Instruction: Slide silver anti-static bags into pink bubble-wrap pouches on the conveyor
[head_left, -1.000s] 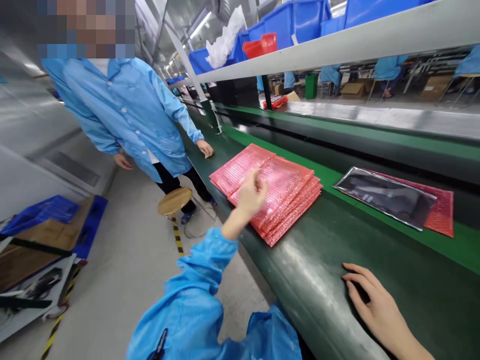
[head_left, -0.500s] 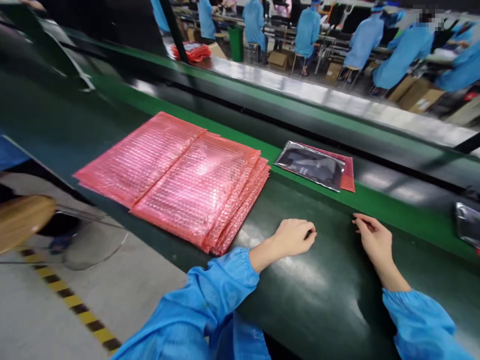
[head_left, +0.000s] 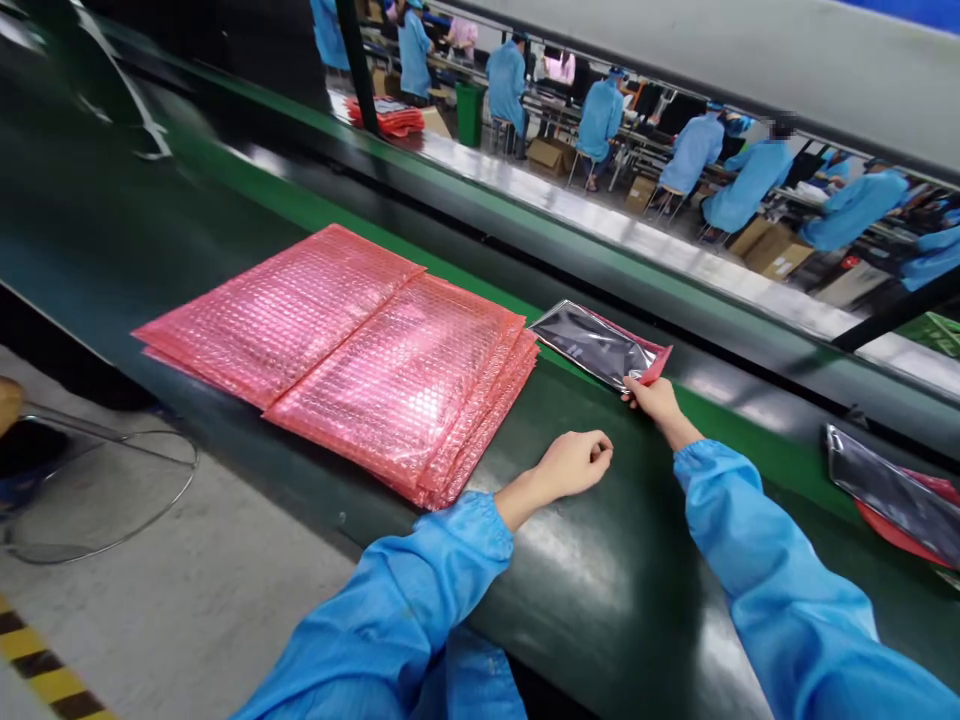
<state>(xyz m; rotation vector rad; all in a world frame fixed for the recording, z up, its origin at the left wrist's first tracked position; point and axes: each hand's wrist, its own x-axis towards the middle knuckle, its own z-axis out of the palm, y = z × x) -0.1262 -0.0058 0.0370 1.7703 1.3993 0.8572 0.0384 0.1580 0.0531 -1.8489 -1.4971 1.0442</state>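
Observation:
My right hand (head_left: 654,402) reaches forward and pinches the near corner of a silver-black foil bag (head_left: 589,345) that lies on a pink bubble bag (head_left: 654,357) on the green conveyor belt (head_left: 315,210). My left hand (head_left: 571,464) rests on the dark green bench edge (head_left: 637,580) as a loose fist with nothing in it. Left of it lies a stack of pink bubble bags (head_left: 390,375), fanned into two overlapping piles.
A second foil bag on a pink bag (head_left: 896,495) sits on the belt at the far right. Beyond the belt, several people in blue coats (head_left: 750,170) sit at tables with cardboard boxes. A stool's wire base (head_left: 97,490) stands on the floor at left.
My right hand has moved forward from the bench edge and taken hold of the foil bag's corner. My left hand has stayed in place as a fist. The view has shifted slightly.

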